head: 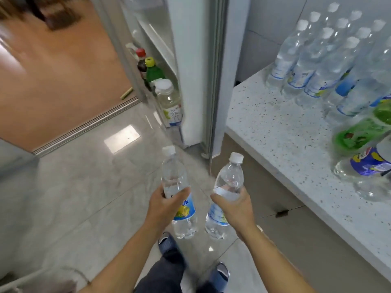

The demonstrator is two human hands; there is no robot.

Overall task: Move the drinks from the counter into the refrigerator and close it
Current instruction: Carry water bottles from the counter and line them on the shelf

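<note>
My left hand [164,205] grips a clear water bottle [176,178] with a white cap and blue-yellow label, held upright over the floor. My right hand [234,205] grips a second, similar water bottle [229,178] just to its right. Both are below the open refrigerator [190,66], whose door shelf [172,127] holds a clear bottle [169,102], a green bottle [154,71] and a dark red-capped bottle [141,62]. Several more clear bottles [317,60] stand on the speckled counter [275,127] at the right.
Green-labelled bottles [359,135] and a blue-labelled bottle [368,163] lie near the counter's front right. Cabinet fronts [285,225] run under the counter. Grey floor tiles [84,187] spread left; a brown floor [63,81] begins beyond a threshold. My slippered feet [169,244] are below.
</note>
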